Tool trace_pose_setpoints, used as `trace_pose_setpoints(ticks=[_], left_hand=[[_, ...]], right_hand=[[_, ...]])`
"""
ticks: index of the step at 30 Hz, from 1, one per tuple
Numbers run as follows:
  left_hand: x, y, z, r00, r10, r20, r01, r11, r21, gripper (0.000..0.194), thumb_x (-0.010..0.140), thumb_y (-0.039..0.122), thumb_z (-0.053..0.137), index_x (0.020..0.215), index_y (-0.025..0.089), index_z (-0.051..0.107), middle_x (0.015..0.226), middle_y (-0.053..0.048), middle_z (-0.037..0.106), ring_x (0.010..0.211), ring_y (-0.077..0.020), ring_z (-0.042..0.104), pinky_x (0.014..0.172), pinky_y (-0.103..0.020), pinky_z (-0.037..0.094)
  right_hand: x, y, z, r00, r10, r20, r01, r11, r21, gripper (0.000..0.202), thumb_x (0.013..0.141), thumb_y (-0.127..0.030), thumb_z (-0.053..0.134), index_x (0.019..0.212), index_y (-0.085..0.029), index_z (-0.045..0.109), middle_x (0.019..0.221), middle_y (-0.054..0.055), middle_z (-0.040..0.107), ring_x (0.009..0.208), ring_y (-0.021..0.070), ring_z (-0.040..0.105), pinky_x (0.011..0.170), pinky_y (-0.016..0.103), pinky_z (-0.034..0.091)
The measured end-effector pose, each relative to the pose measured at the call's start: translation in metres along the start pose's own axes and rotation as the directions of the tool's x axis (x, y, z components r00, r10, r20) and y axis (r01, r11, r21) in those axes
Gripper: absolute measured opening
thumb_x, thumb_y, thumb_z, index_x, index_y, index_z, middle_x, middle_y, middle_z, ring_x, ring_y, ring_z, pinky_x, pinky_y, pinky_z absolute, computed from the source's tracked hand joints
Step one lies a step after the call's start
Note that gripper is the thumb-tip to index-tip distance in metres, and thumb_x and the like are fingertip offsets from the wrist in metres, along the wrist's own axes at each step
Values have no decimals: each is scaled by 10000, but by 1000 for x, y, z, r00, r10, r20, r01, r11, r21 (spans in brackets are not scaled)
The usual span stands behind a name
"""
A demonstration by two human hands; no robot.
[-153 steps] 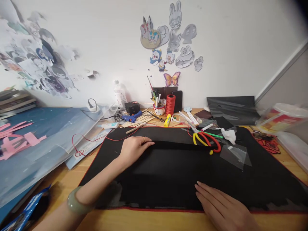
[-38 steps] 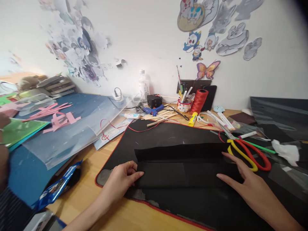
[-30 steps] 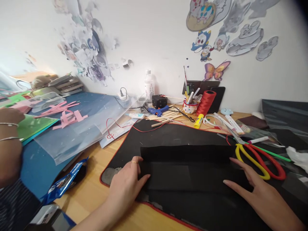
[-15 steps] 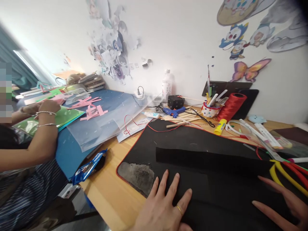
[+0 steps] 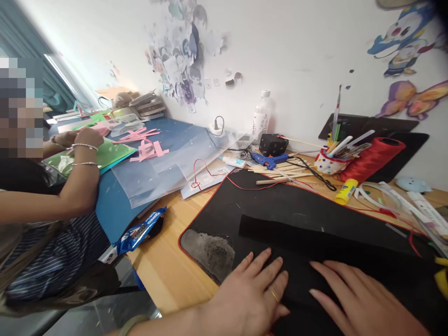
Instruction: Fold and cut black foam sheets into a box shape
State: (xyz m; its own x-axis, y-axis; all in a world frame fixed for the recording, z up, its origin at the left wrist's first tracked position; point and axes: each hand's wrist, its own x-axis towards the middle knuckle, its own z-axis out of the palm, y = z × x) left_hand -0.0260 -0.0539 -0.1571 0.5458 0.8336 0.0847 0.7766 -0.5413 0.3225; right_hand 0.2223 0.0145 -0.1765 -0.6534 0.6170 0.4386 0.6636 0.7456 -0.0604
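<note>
A long black strip lies across the black mat, above both hands. My left hand rests flat on a dark sheet over the mat, fingers apart, with a ring on one finger. To its right, my right hand hovers over or touches the same dark surface, its thumb and fingers apart and nothing between them. The dark sheet's edges are hard to tell from the mat. A worn grey patch shows at the mat's left corner.
A blue glue gun, wooden sticks, a yellow glue stick, a red thread spool and a pen cup stand behind the mat. A blue snack packet lies left. Beyond it, another person's arm is over green sheets.
My right hand has moved left, closer to my left hand. The camera view has shifted, so the scissors' handles now show only partly at the right edge.
</note>
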Motion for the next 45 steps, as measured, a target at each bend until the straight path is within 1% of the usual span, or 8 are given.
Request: trace_pose_setpoints(ticks=[3, 6, 10, 14, 18, 29, 38, 45], left_hand=[[-8, -28, -28, 993, -111, -30, 108, 991, -74, 416, 939, 271, 314, 1315, 103, 372, 1388, -120, 395, 1318, -207, 278, 1061, -396, 294], [-18, -55, -49, 976, -201, 81, 208, 975, -83, 640, 838, 426, 517, 1369, 174, 267, 1416, -121, 342, 1323, -285, 252, 1028, -603, 203], [-30, -69, -49, 968, -231, 95, 244, 957, -156, 775, 768, 494, 576, 1391, 243, 190, 1416, -111, 349, 1340, -302, 185, 1009, -658, 114], [-34, -72, -41, 978, -201, 47, 207, 953, -222, 771, 785, 482, 564, 1401, 278, 147, 1417, -104, 352, 1349, -286, 158, 1024, -638, 71], [-32, -77, -41, 979, -181, 91, 198, 948, -249, 757, 774, 515, 558, 1392, 283, 188, 1407, -85, 374, 1350, -289, 154, 1012, -656, 46], [-24, -82, -37, 979, -196, 60, 206, 931, -303, 758, 763, 477, 599, 1386, 284, 214, 1383, -103, 408, 1356, -285, 127, 1010, -653, 9], [-8, -81, -29, 968, -249, 44, 253, 954, -159, 763, 780, 593, 466, 1389, 223, 194, 1433, -112, 316, 1362, -308, 55, 972, -708, 82], [-22, -62, -20, 942, -302, -146, 302, 953, -18, 598, 850, 476, 469, 1332, 154, 323, 1360, -134, 432, 1312, -300, 273, 1004, -608, 258]], right_hand=[[34, -25, 4, 970, -233, 65, 240, 963, -123, 346, 899, -240, 282, 948, -167, 617, 924, 126, 659, 810, 287, 614, 650, 441, 488], [59, -42, 6, 983, -146, 111, 155, 985, -79, 332, 914, -271, 272, 883, -183, 591, 823, 88, 651, 723, 233, 623, 594, 375, 504], [80, -59, 14, 989, -27, 148, 26, 1000, 6, 279, 912, -321, 307, 787, -210, 530, 689, 33, 609, 595, 184, 608, 499, 301, 472], [89, -64, 25, 979, -40, 198, 35, 999, 29, 216, 903, -287, 348, 728, -232, 464, 615, -11, 545, 521, 171, 576, 444, 279, 394], [94, -62, 30, 973, -82, 218, 77, 997, 30, 210, 901, -270, 353, 709, -238, 431, 589, -27, 510, 470, 153, 543, 417, 267, 339], [97, -55, 29, 970, -132, 204, 126, 991, 42, 260, 916, -257, 298, 706, -233, 449, 593, -14, 523, 499, 150, 549, 456, 267, 373], [114, -32, 35, 961, -165, 223, 166, 986, 16, 306, 933, -340, 283, 725, -219, 472, 634, -3, 526, 572, 166, 553, 492, 276, 384], [110, -33, 35, 968, -137, 209, 129, 990, 54, 293, 930, -339, 302, 719, -219, 467, 631, -8, 511, 555, 156, 533, 485, 271, 361]])
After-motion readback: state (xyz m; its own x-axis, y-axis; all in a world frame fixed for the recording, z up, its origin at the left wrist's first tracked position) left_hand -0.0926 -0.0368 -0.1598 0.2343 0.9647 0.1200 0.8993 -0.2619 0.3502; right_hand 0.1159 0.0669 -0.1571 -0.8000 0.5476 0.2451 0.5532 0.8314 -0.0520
